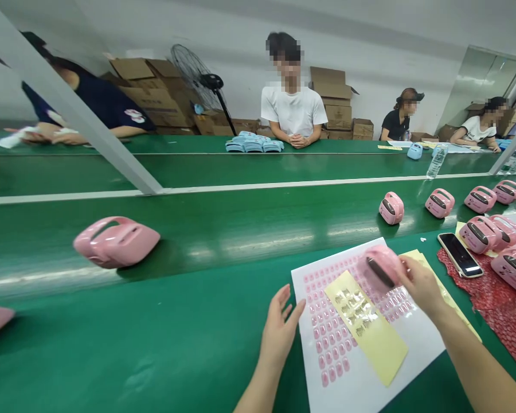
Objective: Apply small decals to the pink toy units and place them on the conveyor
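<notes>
My right hand [419, 282] is closed on a pink device [382, 268] with a dark oval panel, held above a white sheet [408, 350] and slightly blurred. Rows of small pink oval stickers [331, 332] cover much of the sheet. Across them lies a yellow strip [380, 344] bearing small dark stickers. My left hand [280, 321] has its fingers apart and holds nothing, at the sheet's left edge. More yellow paper [449, 298] shows under my right forearm.
Several pink devices [439, 203] stand at the right; another [116, 242] lies at the left. A phone [460, 255] rests by red bubble wrap [496, 304]. A slanted white post [90, 120] rises at the left. People sit across the green table [176, 332].
</notes>
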`<state>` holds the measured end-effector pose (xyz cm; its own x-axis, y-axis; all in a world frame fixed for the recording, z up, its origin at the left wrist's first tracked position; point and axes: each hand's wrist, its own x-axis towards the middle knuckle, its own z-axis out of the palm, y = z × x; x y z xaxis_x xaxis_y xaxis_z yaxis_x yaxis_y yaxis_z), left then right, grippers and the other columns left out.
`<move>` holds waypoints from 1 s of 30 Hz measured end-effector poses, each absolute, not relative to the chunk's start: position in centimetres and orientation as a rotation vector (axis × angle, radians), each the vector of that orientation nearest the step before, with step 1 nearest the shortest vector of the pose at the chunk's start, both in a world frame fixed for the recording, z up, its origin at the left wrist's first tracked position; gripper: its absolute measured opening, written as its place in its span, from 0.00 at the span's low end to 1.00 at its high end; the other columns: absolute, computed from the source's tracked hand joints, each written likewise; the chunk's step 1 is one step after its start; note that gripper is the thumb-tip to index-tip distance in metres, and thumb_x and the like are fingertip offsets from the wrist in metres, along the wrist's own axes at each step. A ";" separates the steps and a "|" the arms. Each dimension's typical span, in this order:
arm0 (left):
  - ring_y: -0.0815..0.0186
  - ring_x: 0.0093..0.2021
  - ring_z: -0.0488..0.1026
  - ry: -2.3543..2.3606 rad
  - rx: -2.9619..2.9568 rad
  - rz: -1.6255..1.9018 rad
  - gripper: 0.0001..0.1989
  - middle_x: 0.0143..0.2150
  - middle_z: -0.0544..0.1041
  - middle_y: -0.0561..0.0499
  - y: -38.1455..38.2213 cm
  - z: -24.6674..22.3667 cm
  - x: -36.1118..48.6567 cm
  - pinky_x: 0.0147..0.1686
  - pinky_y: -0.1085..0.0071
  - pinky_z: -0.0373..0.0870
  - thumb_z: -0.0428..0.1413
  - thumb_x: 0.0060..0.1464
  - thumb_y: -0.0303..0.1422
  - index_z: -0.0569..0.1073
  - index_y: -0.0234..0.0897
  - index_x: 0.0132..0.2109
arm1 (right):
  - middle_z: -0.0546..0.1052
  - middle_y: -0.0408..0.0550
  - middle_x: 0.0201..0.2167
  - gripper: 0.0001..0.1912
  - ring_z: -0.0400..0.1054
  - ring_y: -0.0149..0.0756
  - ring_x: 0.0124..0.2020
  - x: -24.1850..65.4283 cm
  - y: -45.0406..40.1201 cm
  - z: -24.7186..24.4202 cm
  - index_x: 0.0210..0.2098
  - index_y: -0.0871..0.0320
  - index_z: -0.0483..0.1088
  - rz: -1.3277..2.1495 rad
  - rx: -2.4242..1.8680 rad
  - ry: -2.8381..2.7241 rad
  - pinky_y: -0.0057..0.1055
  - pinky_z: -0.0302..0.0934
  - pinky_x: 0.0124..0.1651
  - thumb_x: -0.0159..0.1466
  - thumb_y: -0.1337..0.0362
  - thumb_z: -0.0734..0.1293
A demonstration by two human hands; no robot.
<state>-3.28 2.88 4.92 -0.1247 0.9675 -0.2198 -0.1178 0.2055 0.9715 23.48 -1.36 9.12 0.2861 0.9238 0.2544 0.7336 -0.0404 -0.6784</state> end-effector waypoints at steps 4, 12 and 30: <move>0.52 0.51 0.64 1.359 0.898 1.125 0.29 0.50 0.66 0.38 5.5 4.0 -3.9 0.50 0.56 0.61 0.62 0.35 0.34 0.63 0.36 0.47 | 0.75 0.55 0.34 0.20 0.68 0.44 0.34 29.6 -1.3 8.6 0.39 0.59 0.68 -0.105 -2.113 -1.363 0.36 0.59 0.35 0.57 0.53 0.56; 0.59 0.30 0.73 1.303 0.949 1.079 0.41 0.30 0.75 0.48 5.7 4.1 -1.7 0.27 0.68 0.69 0.60 0.40 0.38 0.50 0.39 0.59 | 0.70 0.59 0.36 0.23 0.65 0.48 0.37 34.3 -1.6 7.6 0.46 0.63 0.66 -0.280 -2.274 -1.284 0.40 0.59 0.37 0.59 0.54 0.55; 0.61 0.23 0.71 1.043 0.790 0.992 0.54 0.25 0.73 0.50 5.3 4.6 -4.6 0.23 0.70 0.70 0.68 0.29 0.39 0.49 0.34 0.61 | 0.69 0.42 0.24 0.17 0.66 0.37 0.30 27.1 6.0 1.1 0.32 0.60 0.65 0.881 -1.657 -1.054 0.36 0.61 0.37 0.45 0.57 0.66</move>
